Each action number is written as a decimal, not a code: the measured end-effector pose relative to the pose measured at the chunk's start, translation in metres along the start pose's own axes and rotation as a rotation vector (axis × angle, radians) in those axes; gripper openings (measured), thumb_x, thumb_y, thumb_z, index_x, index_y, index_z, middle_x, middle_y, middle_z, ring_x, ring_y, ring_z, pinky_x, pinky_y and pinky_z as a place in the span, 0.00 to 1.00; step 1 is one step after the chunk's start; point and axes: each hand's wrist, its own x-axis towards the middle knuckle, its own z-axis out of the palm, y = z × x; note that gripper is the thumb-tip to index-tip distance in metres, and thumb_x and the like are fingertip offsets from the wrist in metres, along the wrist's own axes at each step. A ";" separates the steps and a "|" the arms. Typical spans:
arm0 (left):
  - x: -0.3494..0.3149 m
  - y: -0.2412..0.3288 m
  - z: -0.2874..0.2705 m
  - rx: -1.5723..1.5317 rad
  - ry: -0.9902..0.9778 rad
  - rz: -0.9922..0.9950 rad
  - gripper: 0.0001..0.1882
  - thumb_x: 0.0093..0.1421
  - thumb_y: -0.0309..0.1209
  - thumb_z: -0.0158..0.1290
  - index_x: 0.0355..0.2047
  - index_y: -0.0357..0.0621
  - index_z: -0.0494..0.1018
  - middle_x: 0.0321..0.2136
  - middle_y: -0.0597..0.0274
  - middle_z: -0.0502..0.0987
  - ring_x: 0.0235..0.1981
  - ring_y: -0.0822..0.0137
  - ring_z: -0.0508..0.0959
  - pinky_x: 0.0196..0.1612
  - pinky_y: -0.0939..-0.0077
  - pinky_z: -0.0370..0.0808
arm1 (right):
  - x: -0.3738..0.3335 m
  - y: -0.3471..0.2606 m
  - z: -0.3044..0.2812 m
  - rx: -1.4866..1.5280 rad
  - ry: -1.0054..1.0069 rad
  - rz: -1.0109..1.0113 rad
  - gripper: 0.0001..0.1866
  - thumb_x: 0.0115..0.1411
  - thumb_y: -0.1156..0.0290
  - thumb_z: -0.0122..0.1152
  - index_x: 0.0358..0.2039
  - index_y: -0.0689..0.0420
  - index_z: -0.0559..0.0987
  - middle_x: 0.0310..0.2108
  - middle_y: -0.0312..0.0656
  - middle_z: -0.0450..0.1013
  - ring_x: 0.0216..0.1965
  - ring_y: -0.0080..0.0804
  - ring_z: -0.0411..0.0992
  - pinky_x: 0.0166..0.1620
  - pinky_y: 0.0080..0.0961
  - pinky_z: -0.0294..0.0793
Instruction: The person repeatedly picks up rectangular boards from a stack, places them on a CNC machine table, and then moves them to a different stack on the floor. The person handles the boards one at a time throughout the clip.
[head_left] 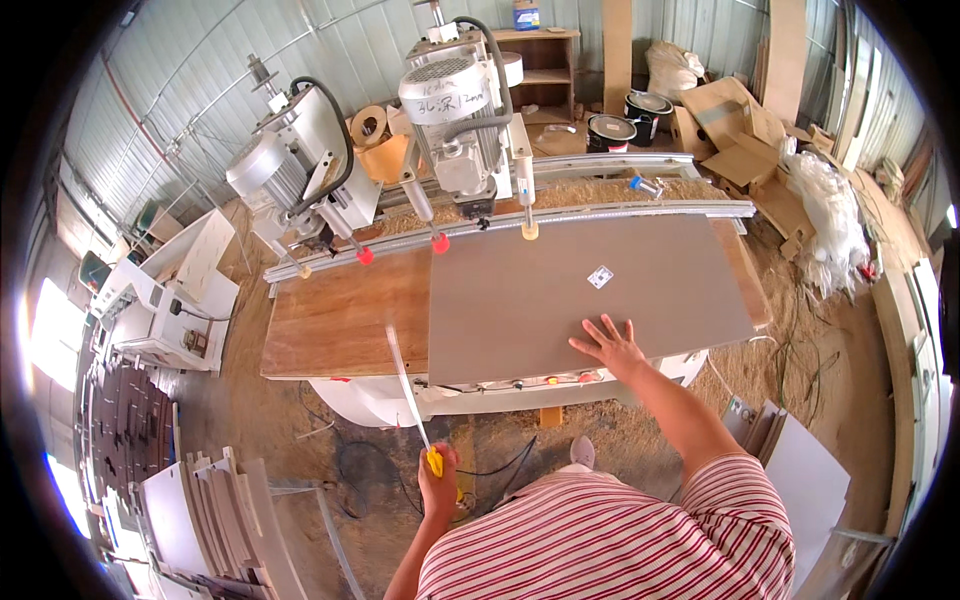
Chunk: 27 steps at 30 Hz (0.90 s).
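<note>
The brown panel (520,310) lies on the wooden bed (345,325), likely stiff and heavy, best held by opposite edges. The right hand (612,350) spreads on it; the left hand (438,485) clasps a yellow handle (434,461)

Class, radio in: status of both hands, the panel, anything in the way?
Left hand gripping yellow-handled tool. Right hand spread on grey-brown panel. Panel flat on wooden tabletop. Yellow-tipped rod at panel's rear edge, contact unclear.
</note>
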 end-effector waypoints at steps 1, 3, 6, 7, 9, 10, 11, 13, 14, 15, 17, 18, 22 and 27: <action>-0.007 0.004 -0.014 0.157 -0.037 0.004 0.08 0.64 0.29 0.54 0.42 0.42 0.70 0.28 0.59 0.76 0.31 0.70 0.77 0.38 0.75 0.73 | 0.000 -0.005 -0.002 0.010 0.005 0.025 0.50 0.61 0.70 0.57 0.69 0.18 0.37 0.74 0.34 0.27 0.73 0.53 0.33 0.66 0.71 0.45; -0.021 0.012 -0.041 0.469 -0.113 0.016 0.11 0.63 0.32 0.55 0.43 0.40 0.71 0.27 0.56 0.78 0.29 0.68 0.78 0.35 0.73 0.74 | 0.001 -0.025 -0.009 0.035 -0.024 0.108 0.48 0.60 0.64 0.60 0.72 0.32 0.39 0.73 0.47 0.33 0.71 0.62 0.39 0.63 0.73 0.50; -0.033 0.019 -0.062 0.559 -0.192 -0.025 0.12 0.63 0.31 0.53 0.43 0.36 0.72 0.25 0.59 0.78 0.25 0.70 0.78 0.32 0.75 0.75 | 0.018 -0.058 0.005 0.164 0.001 0.245 0.48 0.60 0.57 0.62 0.71 0.53 0.44 0.70 0.61 0.41 0.68 0.70 0.45 0.59 0.74 0.56; -0.037 0.025 -0.065 0.577 -0.215 -0.043 0.11 0.65 0.30 0.51 0.43 0.35 0.71 0.25 0.61 0.77 0.25 0.72 0.77 0.33 0.77 0.75 | 0.027 -0.060 0.020 0.160 0.015 0.277 0.48 0.59 0.56 0.63 0.71 0.54 0.44 0.70 0.61 0.42 0.68 0.69 0.45 0.59 0.74 0.56; -0.041 0.029 -0.072 0.517 -0.215 -0.119 0.11 0.64 0.29 0.51 0.43 0.34 0.72 0.25 0.61 0.77 0.24 0.73 0.76 0.30 0.78 0.75 | 0.036 -0.068 0.027 0.151 0.049 0.326 0.49 0.58 0.56 0.64 0.71 0.55 0.46 0.71 0.60 0.42 0.68 0.68 0.45 0.59 0.73 0.56; -0.042 0.031 -0.076 0.487 -0.211 -0.158 0.11 0.64 0.29 0.51 0.43 0.34 0.72 0.25 0.61 0.77 0.23 0.73 0.76 0.28 0.78 0.75 | 0.033 -0.070 0.021 0.203 0.028 0.314 0.50 0.56 0.56 0.66 0.71 0.53 0.46 0.71 0.58 0.42 0.69 0.66 0.45 0.59 0.73 0.55; -0.044 0.034 -0.079 0.476 -0.218 -0.169 0.11 0.64 0.29 0.51 0.43 0.34 0.72 0.25 0.61 0.77 0.23 0.73 0.76 0.27 0.78 0.75 | 0.032 -0.073 0.019 0.220 0.023 0.316 0.50 0.56 0.56 0.66 0.71 0.53 0.47 0.71 0.57 0.42 0.69 0.65 0.45 0.60 0.73 0.56; -0.045 0.040 -0.081 0.449 -0.234 -0.187 0.11 0.64 0.29 0.52 0.43 0.34 0.72 0.25 0.61 0.77 0.23 0.74 0.76 0.26 0.79 0.74 | 0.031 -0.074 0.014 0.250 0.017 0.324 0.50 0.55 0.56 0.67 0.71 0.51 0.47 0.71 0.56 0.43 0.69 0.64 0.45 0.60 0.72 0.56; -0.043 0.044 -0.080 0.441 -0.235 -0.179 0.12 0.64 0.29 0.52 0.44 0.34 0.72 0.25 0.61 0.77 0.23 0.74 0.76 0.25 0.79 0.74 | 0.032 -0.073 0.012 0.241 0.023 0.336 0.51 0.55 0.56 0.67 0.71 0.51 0.47 0.71 0.55 0.43 0.69 0.63 0.45 0.60 0.72 0.56; -0.044 0.048 -0.080 0.437 -0.239 -0.177 0.12 0.64 0.29 0.52 0.44 0.34 0.72 0.25 0.61 0.77 0.23 0.74 0.76 0.25 0.79 0.74 | 0.031 -0.074 0.014 0.236 0.022 0.348 0.51 0.54 0.56 0.68 0.71 0.50 0.47 0.71 0.55 0.43 0.69 0.63 0.45 0.60 0.71 0.56; -0.044 0.048 -0.081 0.420 -0.237 -0.177 0.12 0.63 0.29 0.52 0.44 0.35 0.72 0.24 0.61 0.77 0.22 0.75 0.76 0.25 0.79 0.74 | 0.031 -0.075 0.020 0.234 0.024 0.363 0.51 0.54 0.56 0.68 0.71 0.49 0.47 0.71 0.54 0.43 0.69 0.62 0.46 0.60 0.71 0.56; -0.043 0.047 -0.083 0.409 -0.228 -0.176 0.12 0.63 0.29 0.52 0.44 0.35 0.72 0.24 0.62 0.77 0.22 0.75 0.76 0.25 0.79 0.74 | 0.032 -0.074 0.021 0.240 0.031 0.365 0.51 0.54 0.56 0.69 0.71 0.49 0.47 0.71 0.54 0.43 0.69 0.61 0.46 0.60 0.70 0.57; -0.044 0.055 -0.085 0.507 -0.230 -0.176 0.13 0.61 0.29 0.52 0.45 0.37 0.73 0.23 0.61 0.79 0.23 0.72 0.78 0.27 0.77 0.75 | 0.033 -0.074 0.016 0.243 0.008 0.367 0.52 0.53 0.57 0.70 0.71 0.49 0.48 0.71 0.53 0.43 0.70 0.60 0.46 0.61 0.70 0.57; -0.042 0.052 -0.089 0.572 -0.228 -0.130 0.13 0.61 0.30 0.52 0.45 0.39 0.73 0.23 0.58 0.80 0.24 0.64 0.81 0.30 0.70 0.76 | 0.033 -0.074 0.013 0.296 0.015 0.385 0.54 0.50 0.58 0.73 0.70 0.46 0.48 0.71 0.51 0.42 0.70 0.59 0.43 0.63 0.68 0.55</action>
